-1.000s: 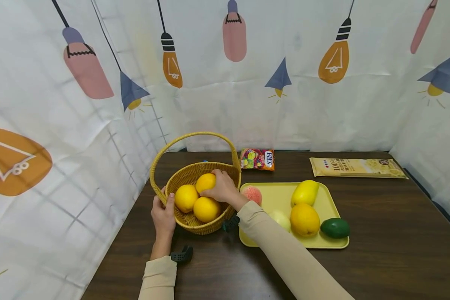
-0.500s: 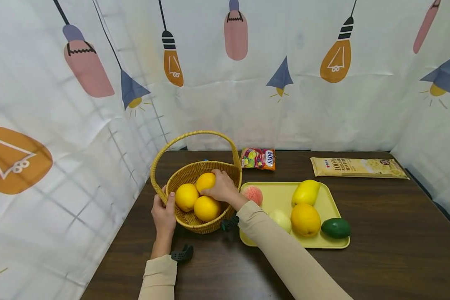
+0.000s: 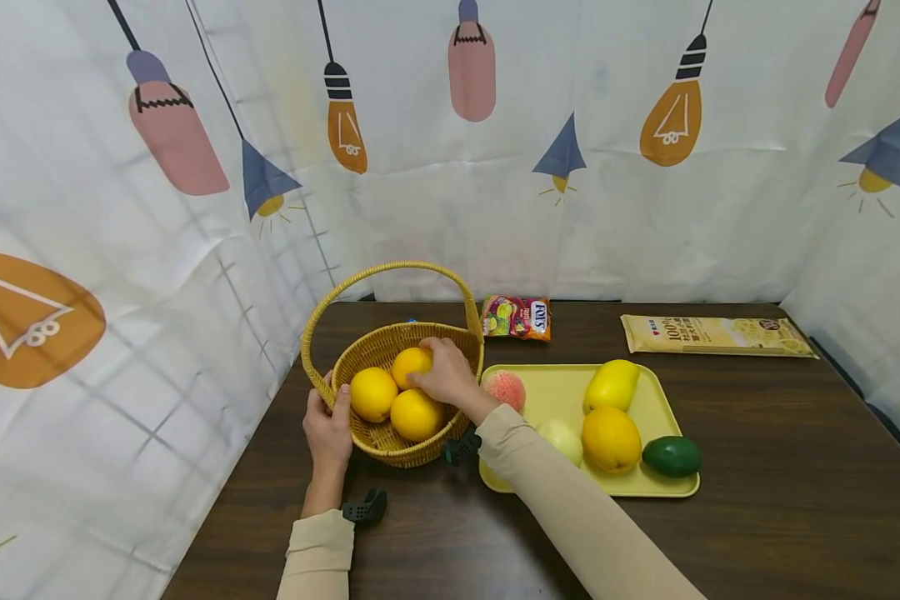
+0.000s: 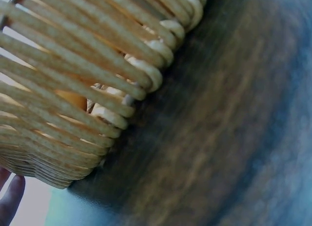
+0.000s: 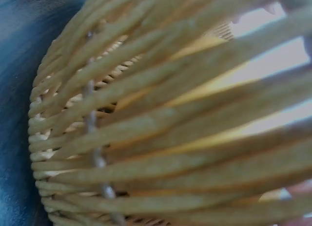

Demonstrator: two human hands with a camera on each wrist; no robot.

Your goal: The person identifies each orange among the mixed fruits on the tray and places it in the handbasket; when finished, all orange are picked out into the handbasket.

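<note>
A yellow wicker basket (image 3: 397, 454) with a tall arched handle stands on the dark table, tilted towards me in the head view. Inside it are three oranges: one at the left (image 3: 373, 394), one at the front (image 3: 417, 415) and one at the back (image 3: 409, 363). My left hand (image 3: 328, 433) grips the basket's left side by the foot of the handle, thumb over the rim. My right hand (image 3: 450, 377) reaches in over the right rim, fingers and thumb around the back orange. Both wrist views show mostly wicker wall; the right hand's palm is hidden.
Right of the basket lies a yellow tray (image 3: 555, 379) bearing a peach (image 3: 506, 390), a pale round fruit (image 3: 561, 440), a mango-like yellow fruit (image 3: 611, 386), another orange (image 3: 611, 439) and a green avocado-like fruit (image 3: 672, 456). Behind are a candy bag (image 3: 516, 318) and a long packet (image 3: 716, 335).
The back orange has sunk slightly lower in the basket with my right hand's fingers on it. The front orange has shifted a little right. My left hand stays in place.
</note>
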